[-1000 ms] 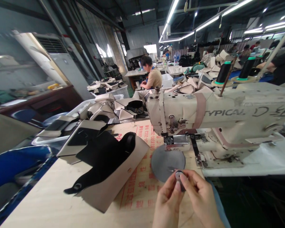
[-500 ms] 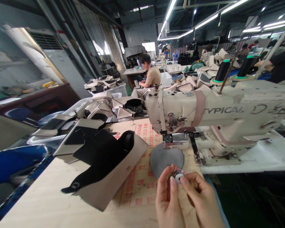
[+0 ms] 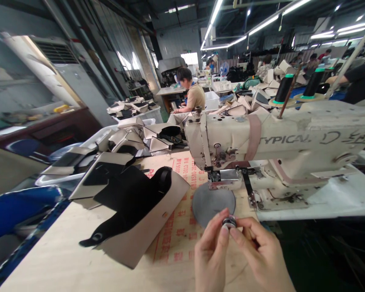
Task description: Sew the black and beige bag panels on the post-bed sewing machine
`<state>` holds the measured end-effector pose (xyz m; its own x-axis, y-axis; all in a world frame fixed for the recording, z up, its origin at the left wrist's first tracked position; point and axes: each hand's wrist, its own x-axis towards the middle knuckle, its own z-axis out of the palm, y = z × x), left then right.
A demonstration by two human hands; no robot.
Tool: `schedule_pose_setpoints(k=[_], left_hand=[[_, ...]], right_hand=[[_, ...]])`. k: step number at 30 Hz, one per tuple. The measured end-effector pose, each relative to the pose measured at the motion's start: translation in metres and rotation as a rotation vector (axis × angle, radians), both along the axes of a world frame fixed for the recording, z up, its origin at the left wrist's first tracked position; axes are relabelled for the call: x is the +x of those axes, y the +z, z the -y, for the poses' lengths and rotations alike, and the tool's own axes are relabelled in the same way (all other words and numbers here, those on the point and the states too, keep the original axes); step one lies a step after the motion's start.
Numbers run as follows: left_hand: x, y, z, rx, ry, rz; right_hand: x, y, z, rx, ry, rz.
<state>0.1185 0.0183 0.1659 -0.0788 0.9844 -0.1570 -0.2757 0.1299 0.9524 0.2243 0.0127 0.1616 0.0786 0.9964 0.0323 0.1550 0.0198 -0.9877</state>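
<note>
A small metal bobbin wound with dark thread is pinched between the fingertips of both hands. My left hand grips it from the left, and my right hand from the right. Just behind my fingers lies a grey round pad on the wooden table. Beyond it stands the sewing machine, its head above the far side of the pad. To the left rests a beige and black sewn bag piece, partly folded open.
Bins heaped with beige and black pieces stand along the left and back. A blue-lined container is at the left edge. Black thread spools top the machine. A co-worker sits further back.
The bobbin has been turned between my fingers, so its thread-wound edge now shows instead of its pale flat face. Both hands have shifted slightly.
</note>
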Motion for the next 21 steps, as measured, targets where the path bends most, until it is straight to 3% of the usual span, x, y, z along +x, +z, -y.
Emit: schedule_pose_setpoints(k=[3,6,9,12,17,21], left_hand=[[-0.006,-0.003,-0.002,-0.073,0.0,0.099],[-0.004,-0.002,-0.001,-0.09,0.04,0.294],[0.0,0.004,0.001,-0.063,0.069,0.35],[0.003,0.009,0.003,-0.007,0.062,0.299],[-0.005,0.018,0.001,0.018,-0.03,0.105],[-0.017,0.027,-0.002,0.018,-0.011,-0.048]], right_hand=[[0.001,0.005,-0.002,0.033,0.075,0.045],[0.001,0.014,-0.001,0.096,0.032,0.081],[0.003,0.022,0.0,0.171,0.018,0.148],[0.005,0.024,-0.003,0.24,0.059,0.204],[0.019,0.019,-0.026,0.482,0.03,0.451],[0.041,0.02,-0.042,0.472,-0.004,0.676]])
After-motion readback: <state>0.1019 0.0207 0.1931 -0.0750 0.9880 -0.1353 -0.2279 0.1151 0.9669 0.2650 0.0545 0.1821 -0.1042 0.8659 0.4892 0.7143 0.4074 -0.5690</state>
